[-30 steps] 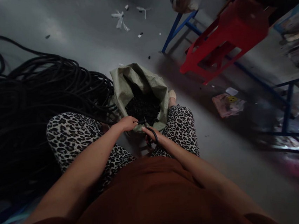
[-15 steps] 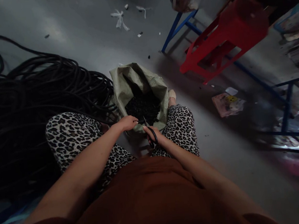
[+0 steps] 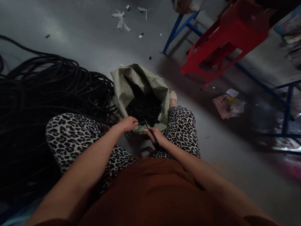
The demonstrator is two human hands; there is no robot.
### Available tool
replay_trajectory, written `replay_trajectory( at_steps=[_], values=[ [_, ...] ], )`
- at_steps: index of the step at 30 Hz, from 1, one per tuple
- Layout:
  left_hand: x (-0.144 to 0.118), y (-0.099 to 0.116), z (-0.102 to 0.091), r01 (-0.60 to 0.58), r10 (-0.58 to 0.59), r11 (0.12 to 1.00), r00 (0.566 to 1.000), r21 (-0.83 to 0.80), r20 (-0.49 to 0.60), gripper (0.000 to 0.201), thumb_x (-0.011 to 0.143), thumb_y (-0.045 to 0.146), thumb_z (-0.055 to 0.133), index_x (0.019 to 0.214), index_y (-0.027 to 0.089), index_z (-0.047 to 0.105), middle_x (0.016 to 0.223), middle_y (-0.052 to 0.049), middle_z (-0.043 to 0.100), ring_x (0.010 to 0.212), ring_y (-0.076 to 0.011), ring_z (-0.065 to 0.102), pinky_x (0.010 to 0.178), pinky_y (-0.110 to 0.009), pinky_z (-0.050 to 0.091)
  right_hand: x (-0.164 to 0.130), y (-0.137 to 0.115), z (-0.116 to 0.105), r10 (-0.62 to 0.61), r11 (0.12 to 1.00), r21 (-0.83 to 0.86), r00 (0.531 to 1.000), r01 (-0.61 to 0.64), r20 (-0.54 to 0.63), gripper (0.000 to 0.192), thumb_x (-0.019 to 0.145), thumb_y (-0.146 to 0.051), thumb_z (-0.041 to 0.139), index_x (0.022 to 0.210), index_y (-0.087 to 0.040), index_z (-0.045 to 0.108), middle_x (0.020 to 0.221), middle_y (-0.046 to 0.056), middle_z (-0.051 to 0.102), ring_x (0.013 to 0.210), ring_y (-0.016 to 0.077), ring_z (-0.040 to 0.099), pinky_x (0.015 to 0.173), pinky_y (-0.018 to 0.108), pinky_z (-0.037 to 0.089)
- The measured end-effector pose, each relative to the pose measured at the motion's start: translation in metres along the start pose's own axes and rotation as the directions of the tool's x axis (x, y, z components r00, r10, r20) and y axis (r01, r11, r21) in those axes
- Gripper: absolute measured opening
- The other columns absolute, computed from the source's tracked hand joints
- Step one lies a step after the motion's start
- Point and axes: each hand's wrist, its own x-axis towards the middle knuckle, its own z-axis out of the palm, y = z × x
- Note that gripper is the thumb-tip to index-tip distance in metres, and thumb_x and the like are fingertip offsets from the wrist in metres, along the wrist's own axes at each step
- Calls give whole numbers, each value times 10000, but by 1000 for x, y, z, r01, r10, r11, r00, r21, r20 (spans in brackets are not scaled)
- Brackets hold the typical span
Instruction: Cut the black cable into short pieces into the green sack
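A pale green woven sack (image 3: 126, 85) stands open on the grey floor (image 3: 85, 41) between the person's knees, its mouth folded back, and it is partly filled with a dark heap of small black pieces (image 3: 143, 108) too dim to make out singly. Just on the near side of the sack's rim the two hands meet. The left hand (image 3: 128, 123) is curled closed, pinching the end of a thin black cord (image 3: 140, 123) that runs the short way across to the other hand; how tightly the fingers press cannot be told. The right hand (image 3: 155, 135) is wrapped around the dark handles of a pair of scissors (image 3: 151, 132), fingers closed through the loops, with the blades pointing up toward the left hand and reaching the cord just beside its fingertips; whether the blades are parted or shut is too small and dark to tell. The cord thus lies between the two grips, directly over the near lip of the sack. Far out to the left of the left hand a great tangled pile of black cable (image 3: 32, 103) covers the floor. Well beyond the right hand, past the sack, stands a red plastic stool (image 3: 225, 38) against blue metal shelving (image 3: 177, 28).
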Motion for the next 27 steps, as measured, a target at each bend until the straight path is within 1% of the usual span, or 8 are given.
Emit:
replay_trajectory(
  at_steps=[5,7,11,14,19,23,25,27],
  values=[
    [2,-2,2,4,-4,1000,1000,-3,-3,334,868,296,474,1099,232,707,1086,-39,716,993,-190,637,785,-226,467,2,5,1,-84,994,-68,996,82,-22,293,862,-376,547,659,-171,495,504,-34,462,482,110,473,449,195,344],
    [1,-1,1,7,-7,1000,1000,-2,0,331,869,294,476,1097,237,709,1088,-42,716,997,-194,637,789,-232,469,2,5,1,-97,991,-89,995,96,-12,281,864,-366,546,666,-170,509,522,-26,481,509,118,490,472,197,360],
    [0,1,-2,14,-15,1000,1000,15,19,331,872,299,474,1102,248,708,1100,-40,712,1009,-193,635,796,-232,469,1,6,0,-56,995,-86,998,57,22,281,879,-377,534,680,-179,514,506,-28,470,466,123,481,461,206,368],
    [0,1,-2,27,-27,999,999,19,24,330,873,309,478,1109,262,704,1125,-29,704,1033,-192,628,810,-230,466,-1,6,0,-51,997,-58,998,53,36,288,881,-376,543,670,-186,496,481,-35,453,444,120,478,441,198,356],
    [0,-2,-3,50,-49,998,999,26,-4,343,872,317,474,1121,243,699,1144,-52,695,1044,-211,624,817,-248,468,-2,5,-2,-31,997,-69,999,34,41,353,897,-393,520,615,-187,473,444,-40,430,420,114,474,431,197,359],
    [0,-3,-3,47,-46,999,998,29,-31,336,869,325,470,1095,247,707,1082,-50,713,996,-208,637,772,-240,467,-3,1,-3,53,998,39,999,-54,12,348,878,-463,536,672,-184,499,446,-51,435,363,110,463,370,201,351],
    [0,-2,-4,44,-42,998,999,36,-35,337,872,326,459,1084,248,709,1049,-48,721,962,-203,643,743,-235,462,-3,-1,-4,88,990,103,995,-92,36,360,880,-494,527,709,-178,513,441,-50,453,345,108,465,351,197,344],
    [-1,-1,-5,46,-44,998,998,39,-48,337,875,319,450,1076,245,709,1035,-45,723,941,-196,645,730,-229,457,-3,-1,-4,88,986,133,993,-99,81,386,896,-518,491,736,-168,524,425,-46,467,337,109,475,346,192,342]
  ],
)
